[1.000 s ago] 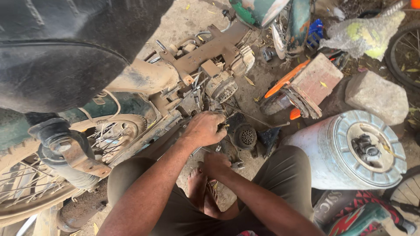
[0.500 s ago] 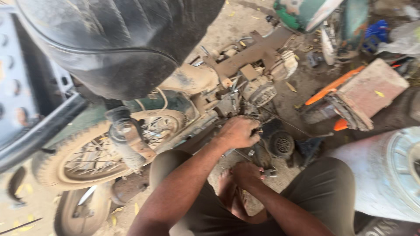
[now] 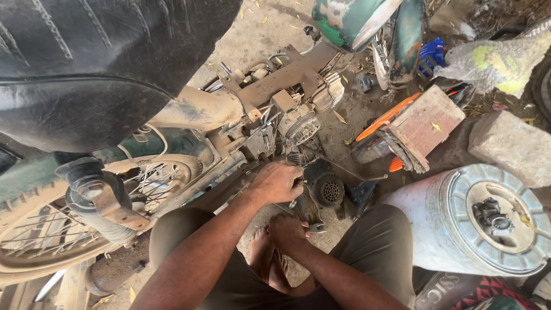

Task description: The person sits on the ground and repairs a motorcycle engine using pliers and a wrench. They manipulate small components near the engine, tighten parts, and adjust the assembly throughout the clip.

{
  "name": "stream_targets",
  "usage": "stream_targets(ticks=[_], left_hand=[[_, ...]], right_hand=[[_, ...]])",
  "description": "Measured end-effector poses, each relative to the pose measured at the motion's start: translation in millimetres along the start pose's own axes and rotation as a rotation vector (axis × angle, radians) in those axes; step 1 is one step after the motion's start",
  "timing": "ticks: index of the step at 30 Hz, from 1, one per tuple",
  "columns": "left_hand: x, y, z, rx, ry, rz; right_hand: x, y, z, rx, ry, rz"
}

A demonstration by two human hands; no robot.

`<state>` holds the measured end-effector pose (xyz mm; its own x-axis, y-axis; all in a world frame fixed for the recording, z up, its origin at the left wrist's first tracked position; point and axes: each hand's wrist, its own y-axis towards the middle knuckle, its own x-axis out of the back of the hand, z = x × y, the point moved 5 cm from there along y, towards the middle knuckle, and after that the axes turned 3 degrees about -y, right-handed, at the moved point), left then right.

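My left hand (image 3: pixel 276 181) was curled shut around a small metal tool (image 3: pixel 294 202) whose shaft pointed down and slightly right, beneath the motorcycle engine (image 3: pixel 298 123). My right hand (image 3: pixel 287 229) sat just below, fingers closed near the tool's lower end; what it gripped I couldn't tell. Room was tight: rear wheel (image 3: pixel 69 229) left, white drum (image 3: pixel 476 227) right.

- The dirt ground (image 3: pixel 270 28) is sandy, strewn with dry leaves.
- A grey stone block (image 3: pixel 508 146) lies at right.
- A white drum (image 3: pixel 459 227) lies near right.
- A reddish box (image 3: pixel 427 123) rests centre-right.
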<state>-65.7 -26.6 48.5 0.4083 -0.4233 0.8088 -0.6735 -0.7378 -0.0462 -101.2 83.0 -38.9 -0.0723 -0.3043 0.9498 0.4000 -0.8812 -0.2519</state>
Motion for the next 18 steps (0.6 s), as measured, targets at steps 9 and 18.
stream_targets(ticks=[9, 18], left_hand=[[-4, 0, -3, -0.05, 0.006, -0.03], [-2, 0, -1, 0.019, 0.006, 0.05]], right_hand=[[-9, 6, 4, 0.004, -0.073, 0.139], [4, 7, 5, -0.006, -0.011, 0.094]])
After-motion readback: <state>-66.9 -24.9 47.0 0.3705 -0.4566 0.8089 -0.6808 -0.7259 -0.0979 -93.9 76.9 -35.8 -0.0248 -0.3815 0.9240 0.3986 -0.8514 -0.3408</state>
